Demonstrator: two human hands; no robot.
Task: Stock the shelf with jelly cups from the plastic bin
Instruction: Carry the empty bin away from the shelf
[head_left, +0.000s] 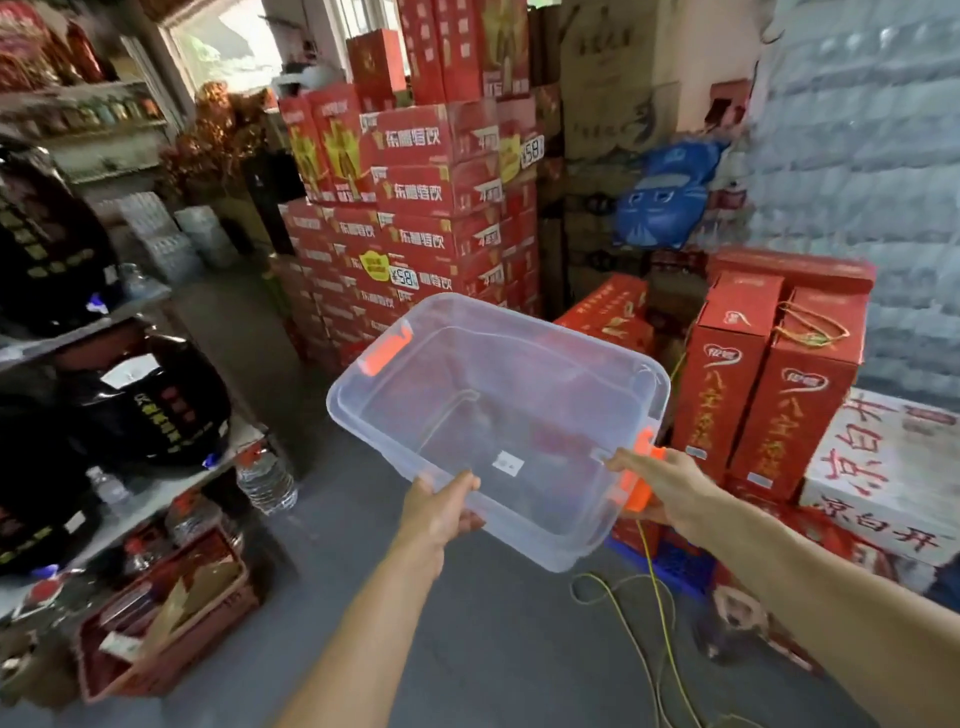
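**Empty bin held in both hands, no jelly cups in sight**

Two bare forearms reach forward from the bottom edge. Both hands hold the clear, rectangular plastic bin (498, 426) in the air above the grey concrete floor (493, 649), tilted so its open top faces the camera. The left hand (441, 512) closes over the near rim, thumb on top and fingers underneath. The right hand (670, 488) grips the near right corner beside an orange latch handle (640, 475); a second orange latch (387, 352) sits on the far side. Nothing shows inside the bin except a small white label on its base, so the stocking itself appears done, or the bin awaits a refill; which of the two I cannot tell.

Next comes a decision: set the bin down or carry it off, keeping it level and clear of the yellow cord (649, 623) trailing across the floor. Stacked red cartons (415, 208) stand behind, tall red gift boxes (769, 395) to the right, and a metal shelf with dark bags (130, 410) on the left.
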